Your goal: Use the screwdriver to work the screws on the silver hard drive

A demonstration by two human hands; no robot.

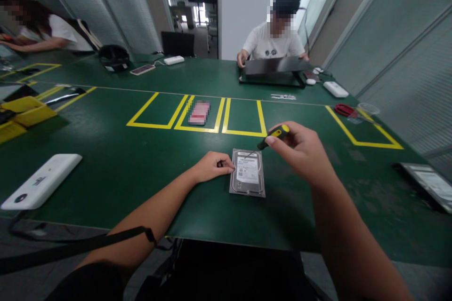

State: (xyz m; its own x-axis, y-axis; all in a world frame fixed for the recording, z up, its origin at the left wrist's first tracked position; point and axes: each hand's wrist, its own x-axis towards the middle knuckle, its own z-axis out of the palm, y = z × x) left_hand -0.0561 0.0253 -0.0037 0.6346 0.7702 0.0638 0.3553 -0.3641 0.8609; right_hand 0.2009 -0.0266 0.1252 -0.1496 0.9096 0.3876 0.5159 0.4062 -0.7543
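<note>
Drive (247,174): flat on the green table (106,146), label side up, between the two hands; its long axis runs away from the person, the far end turned very slightly left.
Screwdriver (278,132): slanted over the drive's far right corner; its shaft points down and left to the far part of the drive's label, the yellow-tipped butt up and right. Whether the tip touches the drive, I cannot tell.
Right hand (300,146): right of the drive and raised above the table, grasping the screwdriver's handle, thumb laid along it.
Right forearm: rises from the near right toward the drive, wrist bent inward.
Left hand (212,167): low, just left of the drive, fingers curled, fingertips at its left edge; whether they grip it, I cannot tell.
Left forearm: reaches from the near left toward the drive, low over the table, a dark strap (116,236) across it.
White box (42,181): well left of the drive.
Pink item (199,113): beyond the drive, to its left, inside yellow tape (179,123).
</note>
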